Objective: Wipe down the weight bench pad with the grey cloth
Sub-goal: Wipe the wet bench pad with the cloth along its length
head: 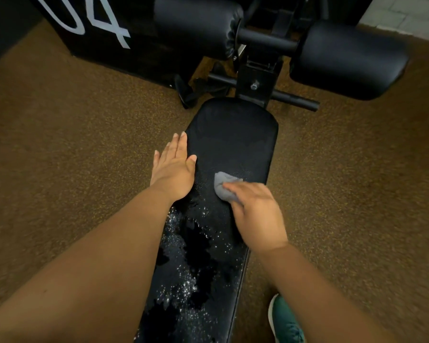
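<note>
Mid-wipe: right hand (255, 214) grips bunched grey cloth (224, 185) against bench pad (233, 144); left hand (175, 167) flat, fingers together, resting on pad's edge.
Droplets (181, 256) sit behind both hands, toward the wrists; next pass likely drags cloth back through them.

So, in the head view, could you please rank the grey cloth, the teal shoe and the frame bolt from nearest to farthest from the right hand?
From the right hand:
1. grey cloth, under its fingers.
2. teal shoe, below on the floor.
3. frame bolt, beyond the pad's far end.
</note>
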{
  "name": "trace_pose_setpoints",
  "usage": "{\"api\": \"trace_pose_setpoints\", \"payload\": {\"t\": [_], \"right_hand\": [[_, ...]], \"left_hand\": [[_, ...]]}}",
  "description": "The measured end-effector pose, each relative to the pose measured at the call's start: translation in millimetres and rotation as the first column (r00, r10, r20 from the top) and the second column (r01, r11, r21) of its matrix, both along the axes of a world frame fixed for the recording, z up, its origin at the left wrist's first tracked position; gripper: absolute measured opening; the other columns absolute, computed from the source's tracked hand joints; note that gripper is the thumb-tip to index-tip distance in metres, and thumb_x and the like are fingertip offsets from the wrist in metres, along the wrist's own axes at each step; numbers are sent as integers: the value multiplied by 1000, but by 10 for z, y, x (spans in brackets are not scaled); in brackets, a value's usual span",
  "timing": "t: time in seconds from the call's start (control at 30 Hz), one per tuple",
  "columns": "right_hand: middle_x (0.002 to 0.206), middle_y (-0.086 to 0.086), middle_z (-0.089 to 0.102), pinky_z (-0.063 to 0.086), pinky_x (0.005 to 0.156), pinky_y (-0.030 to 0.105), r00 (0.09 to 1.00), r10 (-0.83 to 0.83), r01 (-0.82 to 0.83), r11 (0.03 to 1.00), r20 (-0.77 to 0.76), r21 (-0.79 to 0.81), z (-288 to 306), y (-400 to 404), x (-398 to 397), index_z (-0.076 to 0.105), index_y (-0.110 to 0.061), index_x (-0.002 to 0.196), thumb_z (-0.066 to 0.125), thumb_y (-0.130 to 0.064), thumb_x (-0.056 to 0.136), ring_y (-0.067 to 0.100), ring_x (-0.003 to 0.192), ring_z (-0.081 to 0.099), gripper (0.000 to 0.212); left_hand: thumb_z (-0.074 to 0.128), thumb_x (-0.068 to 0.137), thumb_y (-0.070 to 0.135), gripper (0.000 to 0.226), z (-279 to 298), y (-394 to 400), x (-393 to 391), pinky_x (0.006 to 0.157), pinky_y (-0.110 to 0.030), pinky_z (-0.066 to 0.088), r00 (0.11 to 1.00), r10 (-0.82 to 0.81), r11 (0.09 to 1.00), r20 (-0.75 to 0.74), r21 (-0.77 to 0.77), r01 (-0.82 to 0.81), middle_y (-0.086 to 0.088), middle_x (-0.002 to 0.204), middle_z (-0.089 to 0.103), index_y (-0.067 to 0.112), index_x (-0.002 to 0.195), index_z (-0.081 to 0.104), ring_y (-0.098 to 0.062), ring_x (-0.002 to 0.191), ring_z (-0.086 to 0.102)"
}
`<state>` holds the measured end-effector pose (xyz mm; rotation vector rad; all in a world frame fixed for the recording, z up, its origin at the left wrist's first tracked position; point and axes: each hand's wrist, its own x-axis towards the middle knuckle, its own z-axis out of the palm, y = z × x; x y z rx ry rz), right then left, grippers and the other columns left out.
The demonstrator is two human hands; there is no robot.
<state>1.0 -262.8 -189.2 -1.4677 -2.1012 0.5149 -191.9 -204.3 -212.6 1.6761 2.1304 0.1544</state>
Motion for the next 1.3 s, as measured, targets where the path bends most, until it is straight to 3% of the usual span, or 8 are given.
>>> {"api": "trace_pose_setpoints", "payload": {"t": [0.13,0.27,0.5,0.73,0.97,1.1,1.2,1.3], "right_hand": [[99,-3,71,49,84,22,992,124,-124,990,4,-69,-102,-340,-181,71,-14,107,71,3,77,17,88,61,35],[99,-3,71,47,85,24,956,284,-288,955,-69,-65,-14,-493,-116,70,-14,107,67,2,77,18,87,62,34],[100,0,71,38,89,16,1000,21,-21,1000,14,5,48,-190,265,71,-13,104,70,2,77,22,89,62,31],[104,-8,70,51,83,24,997,76,-78,984,-21,-160,55,-833,93,69,-18,113,74,-1,75,11,93,60,42],[125,-14,54,20,94,-2,983,-44,-14,949,-176,-315,254,-337,-172,49,-21,136,60,-30,91,2,113,42,48],[138,-4,52,28,107,19,980,168,-191,940,-101,-281,187,-246,-169,47,-17,139,38,-35,94,9,125,43,49],[128,-7,56,25,101,7,962,-31,-35,970,-270,-239,162,-85,-11,54,-17,132,36,-21,94,-2,118,43,42],[141,-2,47,17,108,14,989,-58,27,974,-135,-225,2,218,30,45,-18,139,36,-20,100,8,134,32,40]], "left_hand": [[21,101,36,58,-11,1,8,115,-39,-7,1000,7,1000,-9,-12,-7,1,159,-6,24,149,-7,-15,145,-2],[21,101,35,57,-5,14,10,116,-40,-6,1000,16,1000,-2,-24,-16,1,159,-5,24,150,-7,-16,145,-1],[21,101,36,57,6,-7,19,116,-40,-6,1000,15,1000,-11,-20,-16,0,159,-4,23,150,-7,-17,145,-1],[21,101,35,57,66,17,27,116,-39,-7,999,29,997,33,-76,-26,1,159,-7,24,150,-7,-16,145,-6],[32,100,33,46,652,-331,93,116,-32,1,937,123,974,326,140,-176,4,158,6,28,146,28,-10,144,-1],[47,96,26,35,809,-1012,293,102,-11,15,876,164,935,453,212,-284,10,150,30,30,130,52,8,130,21],[46,95,31,40,681,-1242,587,110,-18,16,904,98,957,415,210,-200,14,150,28,31,135,45,2,136,20],[47,94,36,58,498,-1245,886,117,-26,8,930,-3,978,368,195,-74,11,155,14,26,147,25,-5,143,1]]}}
